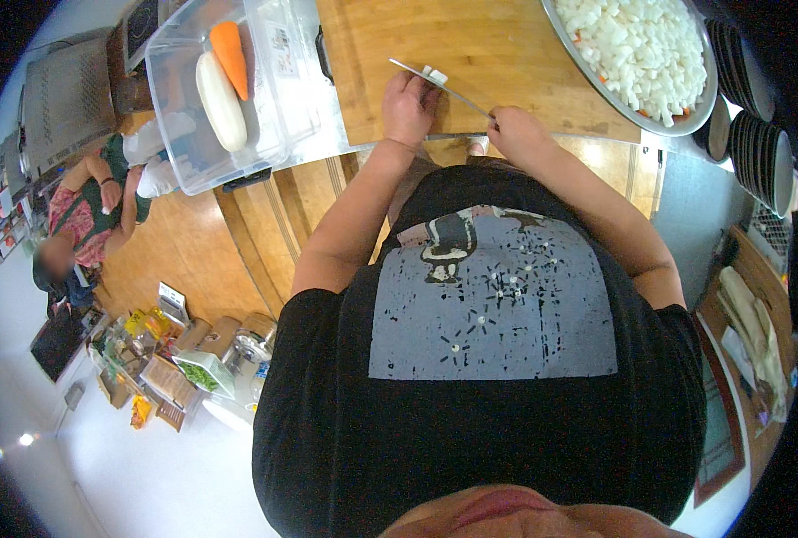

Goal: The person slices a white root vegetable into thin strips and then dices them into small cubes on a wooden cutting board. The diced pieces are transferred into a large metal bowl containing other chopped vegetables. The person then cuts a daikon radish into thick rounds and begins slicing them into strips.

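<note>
My right hand [518,129] grips the handle of a kitchen knife [462,99], whose blade slants up and left over a wooden cutting board [506,47]. Curled fingers of my left hand [409,111] rest on the board against the near side of the blade. What lies under those fingers is hidden. Small cut pieces of white vegetable [435,74] sit just beyond the blade. To the right, a large metal bowl [712,87] is heaped with diced white vegetable [641,57], with bits of orange showing at its edge.
Left of the board, a clear plastic bin [170,134] holds a peeled white radish [221,101] and a carrot [229,57]. Stacked dark dishes [758,158] stand beyond the bowl. Another person [96,208] works at the far left. Boxes and a container of greens [200,373] are at lower left.
</note>
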`<action>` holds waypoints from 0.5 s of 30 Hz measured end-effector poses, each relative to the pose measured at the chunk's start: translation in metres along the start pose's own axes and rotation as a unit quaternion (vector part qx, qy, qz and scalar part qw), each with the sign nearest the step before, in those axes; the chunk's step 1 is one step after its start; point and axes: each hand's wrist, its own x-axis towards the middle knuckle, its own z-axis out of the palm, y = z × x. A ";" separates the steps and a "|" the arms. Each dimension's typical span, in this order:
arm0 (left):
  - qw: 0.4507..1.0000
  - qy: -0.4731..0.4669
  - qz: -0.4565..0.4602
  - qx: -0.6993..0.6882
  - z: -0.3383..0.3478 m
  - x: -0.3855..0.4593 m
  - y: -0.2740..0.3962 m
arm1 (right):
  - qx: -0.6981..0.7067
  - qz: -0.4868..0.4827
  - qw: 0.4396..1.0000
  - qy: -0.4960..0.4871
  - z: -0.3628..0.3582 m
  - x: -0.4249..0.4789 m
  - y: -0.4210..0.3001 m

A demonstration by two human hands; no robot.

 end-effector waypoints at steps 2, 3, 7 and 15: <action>1.000 -0.018 -0.006 0.010 -0.003 0.000 0.000 | 0.039 -0.026 0.999 0.026 0.004 0.000 0.013; 1.000 -0.015 -0.012 0.005 -0.004 -0.002 0.001 | 0.046 -0.022 0.998 0.025 0.001 -0.002 0.013; 0.999 -0.013 -0.042 0.001 -0.007 -0.011 0.000 | 0.028 -0.037 0.999 0.026 -0.012 -0.020 0.004; 1.000 0.008 -0.014 -0.019 -0.003 -0.011 0.000 | -0.032 -0.023 0.999 0.014 -0.012 -0.031 -0.005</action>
